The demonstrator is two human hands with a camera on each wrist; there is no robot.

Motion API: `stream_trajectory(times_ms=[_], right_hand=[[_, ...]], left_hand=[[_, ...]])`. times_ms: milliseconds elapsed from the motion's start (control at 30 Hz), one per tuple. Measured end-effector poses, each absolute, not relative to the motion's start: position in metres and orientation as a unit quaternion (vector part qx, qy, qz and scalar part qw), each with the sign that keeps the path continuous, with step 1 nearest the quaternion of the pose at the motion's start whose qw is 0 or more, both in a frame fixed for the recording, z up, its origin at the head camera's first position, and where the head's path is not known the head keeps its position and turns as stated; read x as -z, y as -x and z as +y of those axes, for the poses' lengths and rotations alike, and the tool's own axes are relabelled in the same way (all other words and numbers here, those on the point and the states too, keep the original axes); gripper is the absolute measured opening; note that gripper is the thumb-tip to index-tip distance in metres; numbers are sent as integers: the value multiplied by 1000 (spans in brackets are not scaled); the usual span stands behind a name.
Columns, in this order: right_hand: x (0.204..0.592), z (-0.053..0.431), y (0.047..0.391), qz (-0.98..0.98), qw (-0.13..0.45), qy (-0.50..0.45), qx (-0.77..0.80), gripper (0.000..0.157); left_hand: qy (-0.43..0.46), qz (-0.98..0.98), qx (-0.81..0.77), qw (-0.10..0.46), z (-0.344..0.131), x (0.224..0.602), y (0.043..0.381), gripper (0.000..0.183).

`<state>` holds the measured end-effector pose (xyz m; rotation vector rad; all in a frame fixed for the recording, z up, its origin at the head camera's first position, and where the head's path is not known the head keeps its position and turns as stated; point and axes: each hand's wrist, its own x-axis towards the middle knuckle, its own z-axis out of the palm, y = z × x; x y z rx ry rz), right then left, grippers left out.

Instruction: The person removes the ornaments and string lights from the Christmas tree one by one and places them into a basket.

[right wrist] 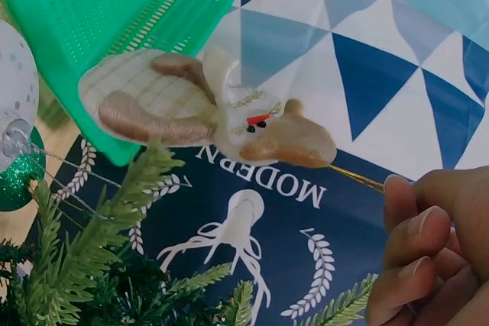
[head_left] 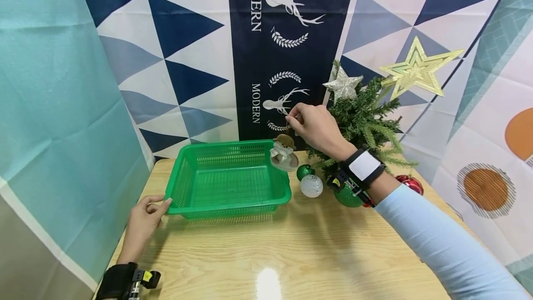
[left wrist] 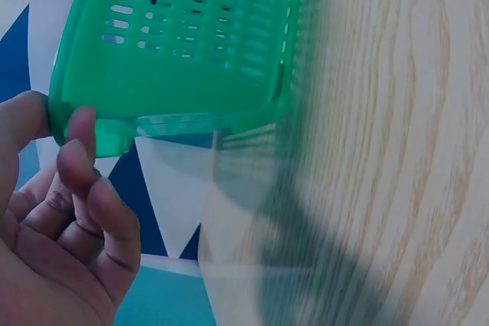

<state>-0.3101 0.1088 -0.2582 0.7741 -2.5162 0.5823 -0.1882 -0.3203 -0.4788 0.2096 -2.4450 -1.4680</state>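
Note:
A plush snowman ornament (right wrist: pixel 164 101) with a brown hat dangles from a gold string (right wrist: pixel 357 179), which my right hand (right wrist: pixel 428 253) pinches between thumb and finger. In the head view the ornament (head_left: pixel 284 153) hangs over the right end of a green plastic basket (head_left: pixel 229 208), with my right hand (head_left: pixel 318 128) just above it, left of the small Christmas tree (head_left: pixel 366 119). At the basket's near left corner my left hand (head_left: pixel 145 219) pinches the rim between thumb and fingers. The left wrist view shows that hand (left wrist: pixel 69 219) on the basket corner (left wrist: pixel 92 89).
A silver star (head_left: pixel 343 84) and a large gold star (head_left: pixel 420 67) sit on the tree. White (head_left: pixel 311 186) and green (head_left: pixel 306 171) balls lie between basket and tree; a red ball (head_left: pixel 410 184) is at the right. Patterned cloth (head_left: pixel 191 59) hangs behind the wooden table (head_left: pixel 233 253).

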Motion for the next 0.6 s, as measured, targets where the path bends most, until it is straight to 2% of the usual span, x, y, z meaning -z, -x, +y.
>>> stream_trajectory(times_ms=[267,600], right_hand=[[261,106,307,-907,221,-291,-209,19],[264,101,303,-905,219,-299,-209,16]], left_hand=[[-84,-852,498,139,-315,471,186,49],[-48,-863,487,130,-312,464,187,39]])
